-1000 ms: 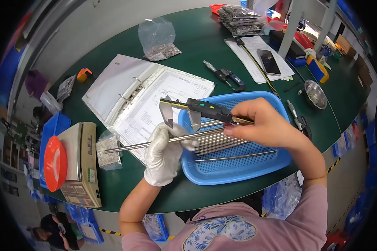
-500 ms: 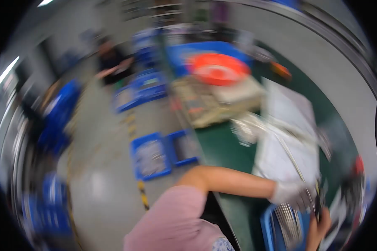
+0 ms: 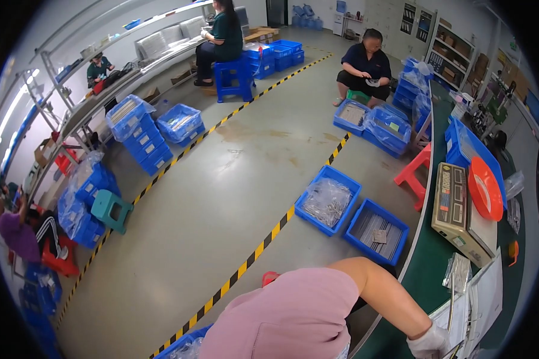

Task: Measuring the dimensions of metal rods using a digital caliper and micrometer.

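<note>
My left hand (image 3: 430, 342), in a white glove, reaches to the lower right edge over the green table (image 3: 424, 286). A thin metal rod (image 3: 451, 299) rises from beside the glove. The hand appears closed on its lower end, though the fingertips are cut off by the edge. White papers (image 3: 484, 299) lie beside the rod, and a clear plastic bag (image 3: 457, 270) with something in it rests just beyond. My right hand is out of view.
On the table stand a cardboard box (image 3: 450, 203), an orange-red basin (image 3: 485, 188) and a blue bin (image 3: 461, 143). Blue crates (image 3: 353, 216) of metal parts sit on the floor to the left, near a red stool (image 3: 414, 176). A seated person (image 3: 368, 66) works farther off.
The view has swung left, showing more floor and other people. My left hand now sits at the lower right edge. My right hand and the blue tray of rods have left the picture.
</note>
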A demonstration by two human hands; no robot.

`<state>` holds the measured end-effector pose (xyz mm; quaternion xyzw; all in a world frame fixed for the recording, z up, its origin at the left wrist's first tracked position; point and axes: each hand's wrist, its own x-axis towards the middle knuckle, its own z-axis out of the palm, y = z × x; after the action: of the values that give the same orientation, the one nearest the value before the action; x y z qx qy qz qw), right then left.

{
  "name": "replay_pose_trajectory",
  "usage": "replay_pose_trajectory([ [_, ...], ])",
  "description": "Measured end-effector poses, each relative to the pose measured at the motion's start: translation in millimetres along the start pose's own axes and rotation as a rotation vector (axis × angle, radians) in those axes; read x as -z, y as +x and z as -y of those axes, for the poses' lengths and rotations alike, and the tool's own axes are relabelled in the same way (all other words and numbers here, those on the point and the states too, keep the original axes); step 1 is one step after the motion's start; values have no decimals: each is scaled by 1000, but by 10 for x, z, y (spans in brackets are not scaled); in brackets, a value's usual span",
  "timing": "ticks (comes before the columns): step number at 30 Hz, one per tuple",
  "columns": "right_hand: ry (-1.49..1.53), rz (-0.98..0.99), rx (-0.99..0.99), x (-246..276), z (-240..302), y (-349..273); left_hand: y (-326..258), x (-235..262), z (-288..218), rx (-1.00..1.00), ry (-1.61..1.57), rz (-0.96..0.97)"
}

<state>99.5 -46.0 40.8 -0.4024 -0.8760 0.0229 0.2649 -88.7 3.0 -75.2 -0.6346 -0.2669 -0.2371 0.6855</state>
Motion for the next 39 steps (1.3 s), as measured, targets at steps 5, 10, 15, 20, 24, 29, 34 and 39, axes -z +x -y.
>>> replay_pose_trajectory([
  [5,811,-548,1038,-254,-627,86,507,180,105,-956,1948,-51],
  [10,248,19,-429,136,-207,-423,333,108,221,-1202,2371,-319],
  [15,16,-359,-372,141,201,-657,112,170,544,-1261,2395,-495],
  [20,-237,-256,-272,221,401,-363,86,105,672,-1458,2247,-495],
  [24,-439,-242,-315,230,391,-476,-59,90,633,-1485,2259,-451],
  [29,-568,-239,-286,156,372,-636,4,64,681,-1457,2338,-555],
  [34,-531,-325,-275,168,373,-620,105,116,784,-1481,2441,-564],
  [39,-529,-288,-317,222,356,-656,-35,138,660,-1454,2408,-573],
])
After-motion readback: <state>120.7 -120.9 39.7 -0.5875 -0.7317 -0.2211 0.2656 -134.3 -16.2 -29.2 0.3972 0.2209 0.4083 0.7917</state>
